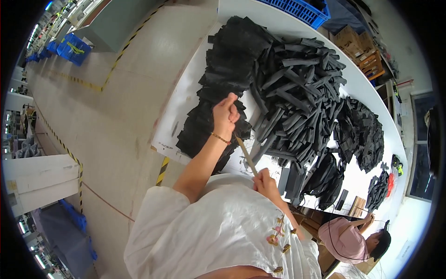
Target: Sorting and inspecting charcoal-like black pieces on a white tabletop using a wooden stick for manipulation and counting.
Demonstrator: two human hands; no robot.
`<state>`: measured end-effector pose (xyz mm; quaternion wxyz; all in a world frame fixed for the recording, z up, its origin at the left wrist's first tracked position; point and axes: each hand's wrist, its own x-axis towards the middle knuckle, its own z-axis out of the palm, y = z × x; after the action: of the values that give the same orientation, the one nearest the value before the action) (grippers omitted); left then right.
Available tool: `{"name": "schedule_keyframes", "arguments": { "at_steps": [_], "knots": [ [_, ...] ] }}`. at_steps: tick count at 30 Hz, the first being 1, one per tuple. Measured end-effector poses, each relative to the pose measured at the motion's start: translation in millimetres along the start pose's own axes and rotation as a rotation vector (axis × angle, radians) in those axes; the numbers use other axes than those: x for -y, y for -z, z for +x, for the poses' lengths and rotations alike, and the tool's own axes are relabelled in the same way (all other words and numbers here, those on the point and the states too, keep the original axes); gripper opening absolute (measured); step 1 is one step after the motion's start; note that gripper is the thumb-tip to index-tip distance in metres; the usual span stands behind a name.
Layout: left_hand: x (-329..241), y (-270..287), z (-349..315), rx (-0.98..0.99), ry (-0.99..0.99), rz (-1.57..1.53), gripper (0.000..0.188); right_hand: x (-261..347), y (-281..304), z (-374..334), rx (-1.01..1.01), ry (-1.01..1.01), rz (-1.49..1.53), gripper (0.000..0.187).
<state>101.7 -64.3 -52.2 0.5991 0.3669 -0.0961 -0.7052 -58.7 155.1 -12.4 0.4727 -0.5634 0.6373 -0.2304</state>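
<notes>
My left hand [226, 115] is closed in a fist over a column of overlapping flat black pieces [234, 51]; whatever its fingers hold is hidden. Close to my body, my right hand [266, 183] is wrapped round the lower end of a thin tan stick [246, 156]. The stick slants up and left, its far end lying near my left wrist. Just right of the column rises a big heap of long, narrow, rolled or folded black strips [297, 93].
The white table [174, 128] holds further black piles [362, 135] and a black bag-like bundle [325, 179] on the right. A blue crate [302, 11] stands beyond the far edge. A person in pink [346, 239] works at the lower right. Concrete floor [125, 107] lies left.
</notes>
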Motion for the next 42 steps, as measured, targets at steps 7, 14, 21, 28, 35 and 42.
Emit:
{"name": "schedule_keyframes", "arguments": {
  "at_steps": [7, 14, 21, 28, 35, 42],
  "knots": [
    [47, 11, -6, -0.042, 0.316, -0.299, 0.029, 27, 43, -24, -0.144, -0.050, -0.136, 0.027],
    [58, 12, -3, -0.157, 0.348, -0.382, 0.031, 24, 14, 49, -0.390, 0.176, 0.041, 0.028],
    [56, 12, -5, -0.236, 0.308, -0.328, 0.030, 39, 6, 86, -0.599, 0.411, -0.013, 0.013],
    [52, 1, -19, -0.230, 0.316, -0.266, 0.027, 31, -3, 111, -0.673, 0.338, -0.085, 0.013],
    [46, 11, -18, 0.151, -0.050, 0.358, 0.024, 17, 14, 100, -0.338, 0.105, 0.172, 0.009],
    [30, -17, -45, 1.065, 0.029, 0.919, 0.047, 12, 44, 94, -0.410, 0.407, -0.099, 0.014]
  ]
}}
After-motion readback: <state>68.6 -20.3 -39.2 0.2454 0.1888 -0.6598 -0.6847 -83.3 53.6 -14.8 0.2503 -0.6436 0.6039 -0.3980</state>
